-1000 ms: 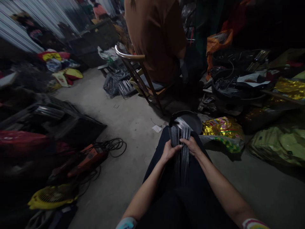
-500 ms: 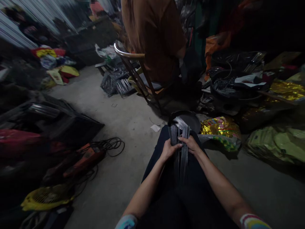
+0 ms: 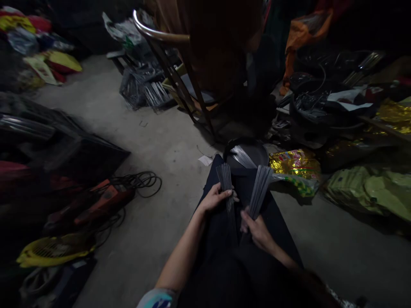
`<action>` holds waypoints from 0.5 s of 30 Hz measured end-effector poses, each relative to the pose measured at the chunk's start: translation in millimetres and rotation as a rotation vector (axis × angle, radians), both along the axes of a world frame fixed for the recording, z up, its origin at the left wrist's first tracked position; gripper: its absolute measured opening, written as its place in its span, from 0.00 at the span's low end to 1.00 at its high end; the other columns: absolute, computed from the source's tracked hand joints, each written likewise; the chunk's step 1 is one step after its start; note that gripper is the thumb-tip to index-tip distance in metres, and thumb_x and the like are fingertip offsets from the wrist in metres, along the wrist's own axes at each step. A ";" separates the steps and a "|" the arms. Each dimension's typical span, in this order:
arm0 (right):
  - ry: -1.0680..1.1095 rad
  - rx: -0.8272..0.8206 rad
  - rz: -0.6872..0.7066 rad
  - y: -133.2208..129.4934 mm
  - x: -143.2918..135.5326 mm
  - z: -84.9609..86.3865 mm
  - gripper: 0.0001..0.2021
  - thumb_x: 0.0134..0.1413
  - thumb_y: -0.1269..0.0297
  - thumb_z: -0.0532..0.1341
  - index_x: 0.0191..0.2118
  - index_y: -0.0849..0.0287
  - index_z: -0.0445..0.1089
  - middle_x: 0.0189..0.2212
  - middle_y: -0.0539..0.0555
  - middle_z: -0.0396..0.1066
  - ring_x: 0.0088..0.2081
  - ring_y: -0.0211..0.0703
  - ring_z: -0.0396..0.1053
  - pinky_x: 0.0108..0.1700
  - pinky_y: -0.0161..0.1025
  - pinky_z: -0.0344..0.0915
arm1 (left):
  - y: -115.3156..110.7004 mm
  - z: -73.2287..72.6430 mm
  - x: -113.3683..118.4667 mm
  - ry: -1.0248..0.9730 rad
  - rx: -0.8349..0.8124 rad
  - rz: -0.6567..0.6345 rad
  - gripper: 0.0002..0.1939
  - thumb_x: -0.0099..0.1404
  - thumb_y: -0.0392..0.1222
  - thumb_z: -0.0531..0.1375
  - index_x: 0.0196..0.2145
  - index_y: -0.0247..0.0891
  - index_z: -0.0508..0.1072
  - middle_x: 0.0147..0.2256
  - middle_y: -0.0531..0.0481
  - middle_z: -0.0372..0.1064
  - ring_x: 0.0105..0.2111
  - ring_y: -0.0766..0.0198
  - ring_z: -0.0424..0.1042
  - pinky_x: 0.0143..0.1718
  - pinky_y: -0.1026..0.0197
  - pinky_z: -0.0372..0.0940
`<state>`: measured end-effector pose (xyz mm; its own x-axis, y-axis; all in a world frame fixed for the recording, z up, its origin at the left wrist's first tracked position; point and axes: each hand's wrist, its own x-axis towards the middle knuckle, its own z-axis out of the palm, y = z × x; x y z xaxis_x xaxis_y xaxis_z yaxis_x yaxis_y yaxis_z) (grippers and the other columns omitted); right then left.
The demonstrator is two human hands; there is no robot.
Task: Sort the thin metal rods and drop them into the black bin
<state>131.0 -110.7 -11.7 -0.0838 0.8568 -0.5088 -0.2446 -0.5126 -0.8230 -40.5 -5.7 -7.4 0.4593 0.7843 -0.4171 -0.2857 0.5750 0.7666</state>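
chair (image 3: 173,72) | orange power tool (image 3: 102,201) with black cable (image 3: 144,184) | gold foil packets (image 3: 293,162) | yellow fan guard (image 3: 48,252)

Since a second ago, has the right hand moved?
Yes. The right hand has pulled its rods right, away from the left hand, nearer the gold bag.

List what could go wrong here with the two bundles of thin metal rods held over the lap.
1. The right hand grips its rod bundle only at the lower end; the fanned top may splay and rods slide out.
2. The left hand holds the other bundle near mid-length, so loose rods could drop onto the floor.
3. The scene is dim; fallen rods might be hard to find.
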 end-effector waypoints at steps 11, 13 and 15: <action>-0.367 0.031 0.317 213.2 114.6 -39.0 0.12 0.55 0.54 0.62 0.34 0.58 0.65 0.19 0.45 0.61 0.20 0.35 0.60 0.24 0.33 0.61 | 10.6 29.1 -35.6 0.166 0.013 -0.130 0.13 0.64 0.47 0.62 0.34 0.31 0.74 0.32 0.42 0.76 0.34 0.58 0.73 0.40 0.58 0.66; -0.824 0.073 0.401 255.5 122.6 -91.9 0.10 0.54 0.61 0.63 0.39 0.61 0.69 0.29 0.54 0.72 0.32 0.43 0.70 0.34 0.36 0.66 | 12.7 28.5 -44.3 0.180 -0.045 -0.162 0.13 0.64 0.47 0.62 0.35 0.32 0.75 0.32 0.42 0.75 0.35 0.57 0.73 0.41 0.57 0.66; -1.154 -0.072 0.616 290.7 119.6 -144.1 0.15 0.57 0.60 0.60 0.46 0.63 0.70 0.40 0.61 0.75 0.41 0.48 0.73 0.40 0.37 0.66 | 12.3 26.6 -51.9 0.196 -0.175 -0.117 0.14 0.61 0.47 0.65 0.38 0.34 0.75 0.33 0.43 0.75 0.36 0.55 0.73 0.41 0.55 0.66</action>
<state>250.6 180.0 -155.8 0.0629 0.8026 -0.5932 0.8672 -0.3381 -0.3655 -92.3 6.6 19.2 0.4393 0.6388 -0.6316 -0.0655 0.7240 0.6867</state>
